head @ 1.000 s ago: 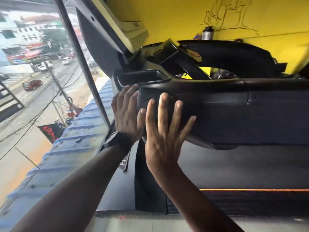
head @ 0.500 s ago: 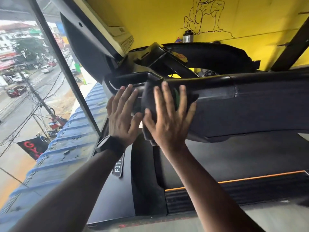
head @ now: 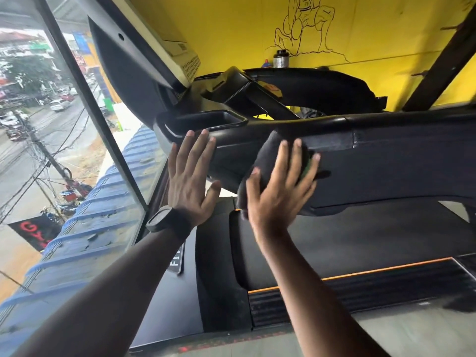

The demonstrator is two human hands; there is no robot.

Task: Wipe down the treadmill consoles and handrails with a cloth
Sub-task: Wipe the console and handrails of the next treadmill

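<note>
The right hand (head: pixel 278 194), fingers spread, presses the cloth (head: pixel 268 155) flat on the handrail (head: pixel 332 140) — whose length runs away to its right — while the left hand (head: pixel 190 176) lies open, holding nothing, just left.

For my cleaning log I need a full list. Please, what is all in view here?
black plastic treadmill console: one, black, across the middle
recessed black tray: one, black, console's left end
dark wadded cloth: one, dark grey, on the console under the right hand
silver metal bottle: one, silver, against the yellow wall
black wristwatch: one, black, left wrist
left hand: one, fingers straight, below the tray
right hand: one, pressing the cloth
</note>
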